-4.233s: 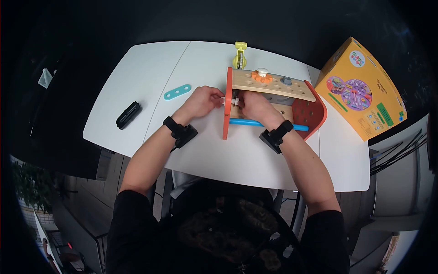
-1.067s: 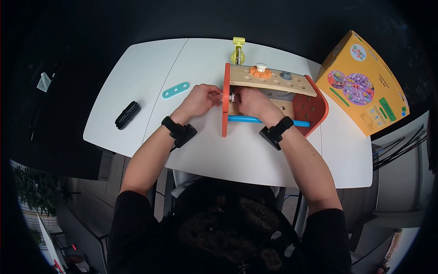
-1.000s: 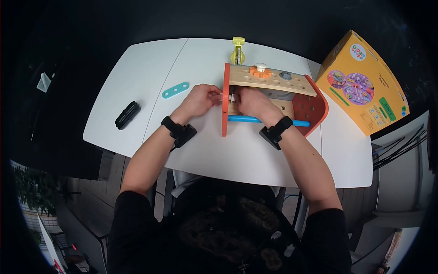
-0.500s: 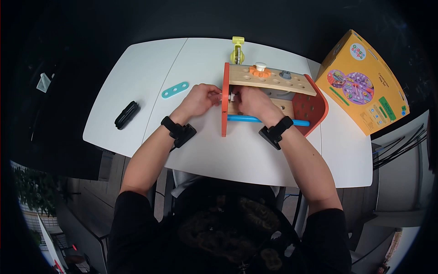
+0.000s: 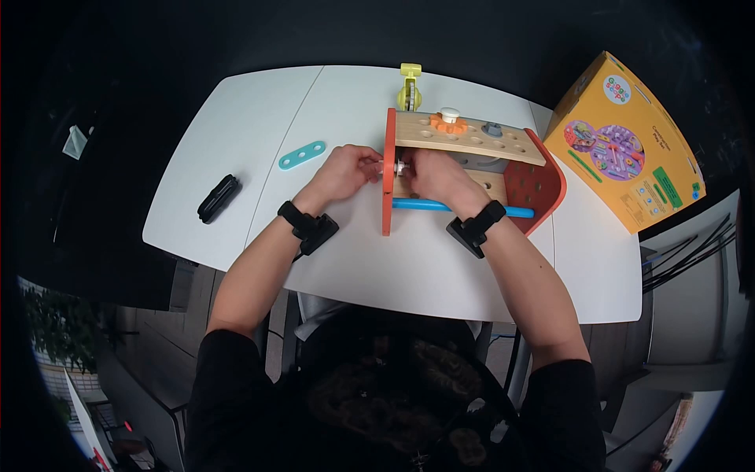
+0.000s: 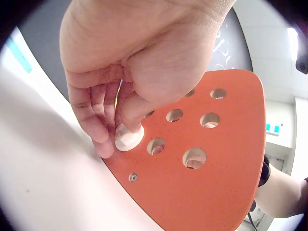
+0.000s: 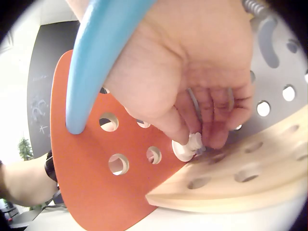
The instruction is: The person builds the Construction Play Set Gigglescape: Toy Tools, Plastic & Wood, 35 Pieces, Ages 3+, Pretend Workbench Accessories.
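The toy workbench has an orange-red end panel (image 5: 388, 212) with round holes. Outside that panel, my left hand (image 5: 346, 171) pinches a white toy bolt head (image 6: 129, 138) between thumb and fingers, right against the panel's face. Inside the bench, under the wooden top board, my right hand (image 5: 442, 179) pinches a white flanged nut (image 7: 185, 147) on the same panel, opposite the left hand. The bolt's shaft is hidden by the panel and fingers. A perforated lower wooden board (image 7: 245, 175) runs just below the right fingertips.
A blue bar (image 5: 425, 204) crosses the bench's front, below the right wrist. An orange gear (image 5: 449, 124) with a white cap and a grey bolt (image 5: 491, 129) sit on top. Around lie a teal strip (image 5: 302, 155), black case (image 5: 219, 198), yellow-green toy (image 5: 410, 88) and yellow box (image 5: 625, 149).
Compared with about four seconds ago, the right fingertips and white nut sit slightly nearer the panel. Over the last second both hands keep their places, with only small finger movement.
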